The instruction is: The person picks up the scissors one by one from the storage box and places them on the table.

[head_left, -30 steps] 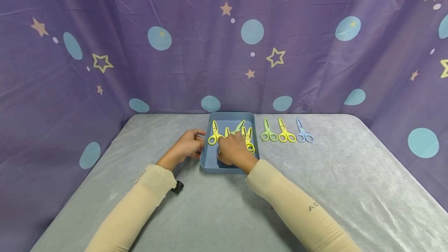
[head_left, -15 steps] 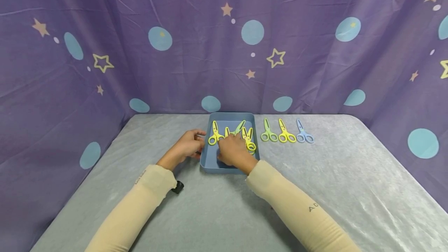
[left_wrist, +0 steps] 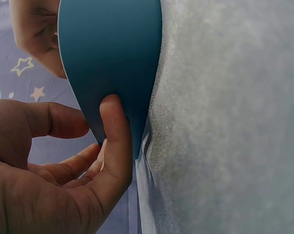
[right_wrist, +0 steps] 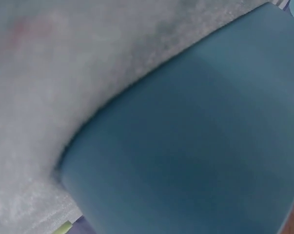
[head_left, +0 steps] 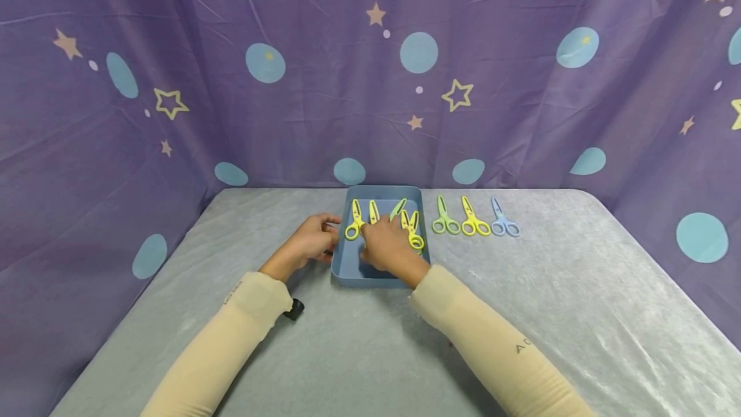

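My right hand (head_left: 388, 246) reaches down into a blue tray (head_left: 376, 282), fingers pointing downward and largely hidden. Its fingers are at yellow scissors (head_left: 374, 211), whose blades stick out beyond the hand while the handles are covered. Green scissors (head_left: 398, 209) show partly past the knuckles. On the tray's left lie more yellow scissors (head_left: 354, 224), and overlapping yellow pairs (head_left: 413, 237) are on its right. My left hand (head_left: 315, 238) rests at the tray's left side; the left wrist view shows its loosely bent fingers against the outer wall (left_wrist: 110, 53). The tray wall (right_wrist: 186, 146) fills the right wrist view.
Right of the tray, green scissors (head_left: 444, 219), yellow scissors (head_left: 475, 224) and blue scissors (head_left: 503, 221) lie in a row, blades away from me. A grey cloth (head_left: 359, 352) covers the table. Behind hangs a purple curtain (head_left: 347, 108) with stars.
The yellow scissors at my right fingers have shifted toward the tray's far end, showing more blade. Less of the green scissors shows. My left hand stays at the tray's side.
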